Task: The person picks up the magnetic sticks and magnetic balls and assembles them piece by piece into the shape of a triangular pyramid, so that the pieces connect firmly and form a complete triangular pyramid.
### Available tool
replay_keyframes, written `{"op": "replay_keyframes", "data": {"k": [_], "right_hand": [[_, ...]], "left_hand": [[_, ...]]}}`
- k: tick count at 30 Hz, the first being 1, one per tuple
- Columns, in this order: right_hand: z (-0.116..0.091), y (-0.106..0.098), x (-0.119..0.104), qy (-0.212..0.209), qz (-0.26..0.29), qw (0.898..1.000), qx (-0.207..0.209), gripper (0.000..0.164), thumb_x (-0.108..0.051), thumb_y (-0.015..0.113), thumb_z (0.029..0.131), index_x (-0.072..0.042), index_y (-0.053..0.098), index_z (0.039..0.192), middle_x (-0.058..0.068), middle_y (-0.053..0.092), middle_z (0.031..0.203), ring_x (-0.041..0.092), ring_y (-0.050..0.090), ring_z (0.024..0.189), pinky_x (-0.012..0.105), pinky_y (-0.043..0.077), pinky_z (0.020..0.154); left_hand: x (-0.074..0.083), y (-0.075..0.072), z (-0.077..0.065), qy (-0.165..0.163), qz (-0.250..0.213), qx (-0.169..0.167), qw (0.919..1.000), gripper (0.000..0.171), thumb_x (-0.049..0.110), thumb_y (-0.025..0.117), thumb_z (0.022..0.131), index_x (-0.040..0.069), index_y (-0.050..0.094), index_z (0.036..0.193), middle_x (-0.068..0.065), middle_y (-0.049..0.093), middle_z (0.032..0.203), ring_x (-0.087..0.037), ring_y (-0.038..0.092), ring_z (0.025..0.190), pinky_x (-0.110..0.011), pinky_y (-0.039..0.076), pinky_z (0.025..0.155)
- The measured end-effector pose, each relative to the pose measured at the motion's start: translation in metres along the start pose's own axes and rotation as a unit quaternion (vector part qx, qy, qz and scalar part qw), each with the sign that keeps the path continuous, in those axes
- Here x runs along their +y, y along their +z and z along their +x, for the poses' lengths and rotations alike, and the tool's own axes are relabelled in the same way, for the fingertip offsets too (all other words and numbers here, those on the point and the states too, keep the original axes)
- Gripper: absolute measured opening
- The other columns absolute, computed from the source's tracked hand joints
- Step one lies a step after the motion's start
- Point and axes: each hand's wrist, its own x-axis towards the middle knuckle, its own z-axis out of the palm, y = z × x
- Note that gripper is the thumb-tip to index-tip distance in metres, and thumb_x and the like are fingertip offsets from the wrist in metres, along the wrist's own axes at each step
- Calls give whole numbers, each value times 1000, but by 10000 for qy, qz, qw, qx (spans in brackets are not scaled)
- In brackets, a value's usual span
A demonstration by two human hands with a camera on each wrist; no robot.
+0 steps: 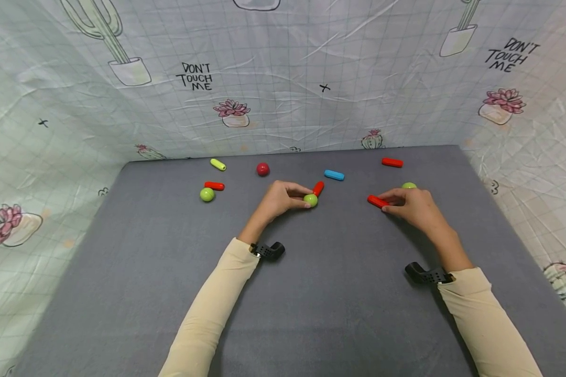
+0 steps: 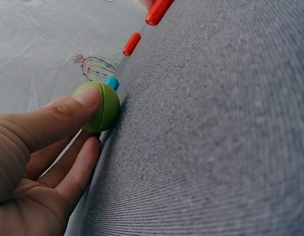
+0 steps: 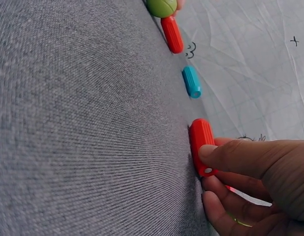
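My left hand (image 1: 283,198) pinches a green ball (image 2: 110,109) between thumb and fingers, low at the grey surface. A red rod (image 1: 318,188) lies right behind that ball; whether they touch, I cannot tell. Over on the right, my right hand (image 1: 412,207) pinches a second red rod (image 3: 201,140) by its near end, the thumb across its ribbed side. Another green ball (image 1: 409,185) shows partly behind the right hand. Between the two hands and farther back lies a blue rod (image 1: 334,175), also visible in the right wrist view.
At the left lie a green ball (image 1: 207,195), a red rod (image 1: 214,186) and a yellow-green rod (image 1: 218,164). A red ball (image 1: 262,169) sits near the back edge, and a red rod (image 1: 392,163) at back right. A patterned cloth (image 1: 283,68) rises behind the grey table (image 1: 339,314).
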Motion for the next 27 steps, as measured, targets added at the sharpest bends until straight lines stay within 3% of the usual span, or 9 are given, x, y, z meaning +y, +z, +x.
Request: {"op": "replay_keyframes", "data": {"k": [7,17,27], "right_hand": [[-1,0,-2,-89,-123,9998,98,29,-10,79,89,-6,76,117,18,75,106,37,66,102,55,51,86],[2,5,-18,-508,-72,9984,225,27,-8,79,88,-7,78,115,19,75,110,34,70,99,51,55,82],[6,9,-33,-354,310,9987,-174,29,-8,75,92,-7,75,121,21,72,117,36,70,105,52,57,84]], "left_hand": [[4,5,2,122,747,144,9970,28,18,92,76,18,84,103,4,79,96,-6,71,89,-24,56,78],[12,7,3,221,799,69,9965,27,12,92,76,11,83,101,-1,78,101,-9,71,85,-23,57,75],[16,9,2,220,805,68,9965,28,8,91,76,8,82,102,-5,74,101,-14,72,87,-22,57,74]]}}
